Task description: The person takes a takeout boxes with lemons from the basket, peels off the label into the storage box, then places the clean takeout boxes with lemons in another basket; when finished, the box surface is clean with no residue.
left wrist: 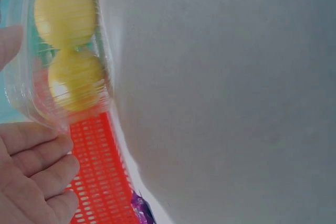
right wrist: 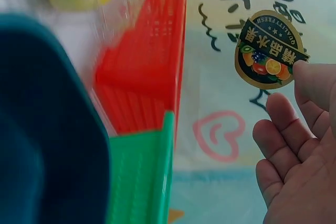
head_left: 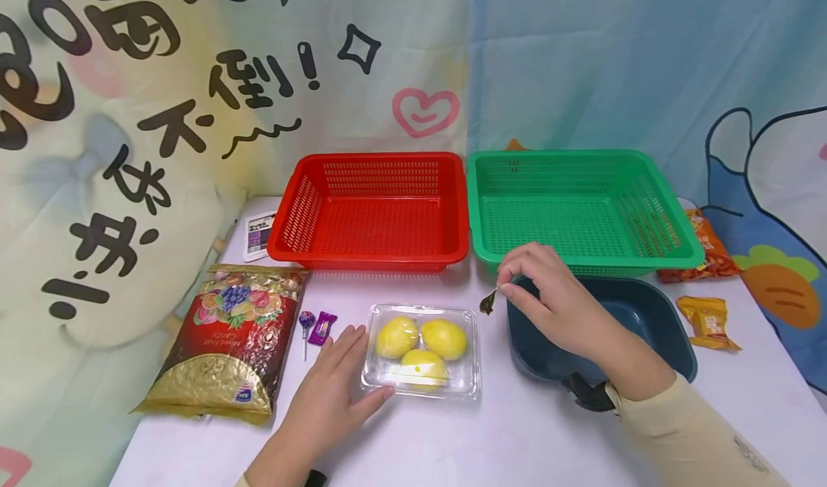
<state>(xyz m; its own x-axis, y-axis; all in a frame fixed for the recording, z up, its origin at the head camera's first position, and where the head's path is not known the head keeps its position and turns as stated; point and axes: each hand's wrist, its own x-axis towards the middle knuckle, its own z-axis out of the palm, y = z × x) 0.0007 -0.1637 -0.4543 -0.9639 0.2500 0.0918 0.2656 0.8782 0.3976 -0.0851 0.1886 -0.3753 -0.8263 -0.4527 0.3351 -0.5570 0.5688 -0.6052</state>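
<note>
White worktop [head_left: 517, 437] w/ cartoon curtain [head_left: 161, 77] behind: right hand [head_left: 555, 304] pinches sticker [right wrist: 269, 49] over dark bowl [head_left: 659, 314], left hand [head_left: 332, 390] flat, relaxed, touching clear fruit box [head_left: 423, 385].

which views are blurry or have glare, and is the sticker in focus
Head view: sharp, evenly lit, faint glare on the clear box, edges bowed by the wide lens. Left wrist view: soft; the lemons and left hand are blurred, the table washed out. Right wrist view: the sticker pinched by the right hand is sharp, the blue bowl and red basket blurred.
</note>
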